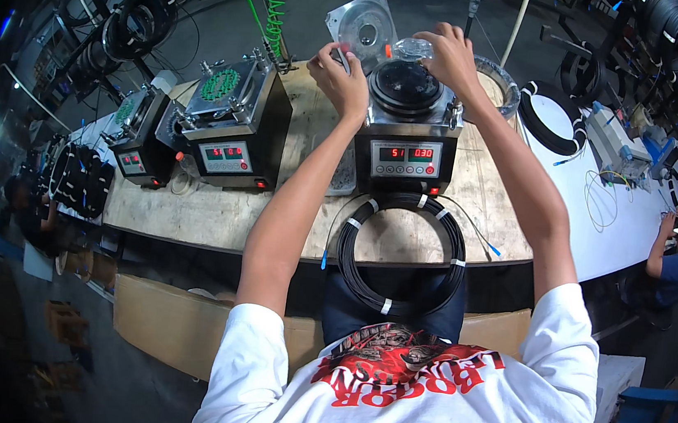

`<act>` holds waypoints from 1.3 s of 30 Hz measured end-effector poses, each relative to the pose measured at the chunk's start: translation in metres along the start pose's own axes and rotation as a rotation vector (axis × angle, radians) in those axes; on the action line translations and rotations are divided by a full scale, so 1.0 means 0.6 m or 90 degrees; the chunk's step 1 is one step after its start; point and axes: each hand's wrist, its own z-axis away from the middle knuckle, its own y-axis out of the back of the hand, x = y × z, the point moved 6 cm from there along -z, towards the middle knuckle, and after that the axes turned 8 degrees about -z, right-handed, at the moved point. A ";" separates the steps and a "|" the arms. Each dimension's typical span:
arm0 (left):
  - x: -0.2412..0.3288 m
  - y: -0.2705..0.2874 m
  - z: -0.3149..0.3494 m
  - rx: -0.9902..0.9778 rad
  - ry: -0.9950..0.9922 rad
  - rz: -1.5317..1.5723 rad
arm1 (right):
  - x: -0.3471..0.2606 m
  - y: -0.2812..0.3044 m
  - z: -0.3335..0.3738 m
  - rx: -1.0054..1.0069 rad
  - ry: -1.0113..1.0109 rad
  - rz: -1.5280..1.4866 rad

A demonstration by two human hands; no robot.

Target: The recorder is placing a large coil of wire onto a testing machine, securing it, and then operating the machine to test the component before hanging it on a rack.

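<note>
My right hand [452, 60] grips a clear plastic squeeze bottle [413, 50] with an orange tip, tilted sideways above the round black pad [406, 88] of a polishing machine [407, 162]. To the left of that pad, my left hand [341, 84] is raised with its fingers curled round something small, partly grey and reddish, which I cannot make out. Behind the pad a square metal plate with a round centre [362, 26] stands tilted. A black cable coil [342, 249] with white ties and blue-tipped ends leans at the table's front edge, against my lap.
Two more machines, a larger one [236, 126] and a smaller one [138, 137], stand left on the wooden table [313, 225], with green-topped fixtures. A green coiled hose [271, 6] hangs behind. Another black coil [548, 122] lies right on a white table [595, 214], where a person [677, 262] works.
</note>
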 end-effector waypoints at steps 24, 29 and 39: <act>-0.215 0.178 -0.030 -0.226 0.084 0.020 | 0.087 -0.036 0.070 0.148 -0.204 -0.516; -0.382 0.219 0.099 -0.273 0.206 -0.129 | 0.075 -0.049 0.074 0.156 -0.186 -0.473; -0.346 0.204 0.141 -0.313 0.140 -0.146 | 0.095 -0.051 0.081 0.125 -0.227 -0.507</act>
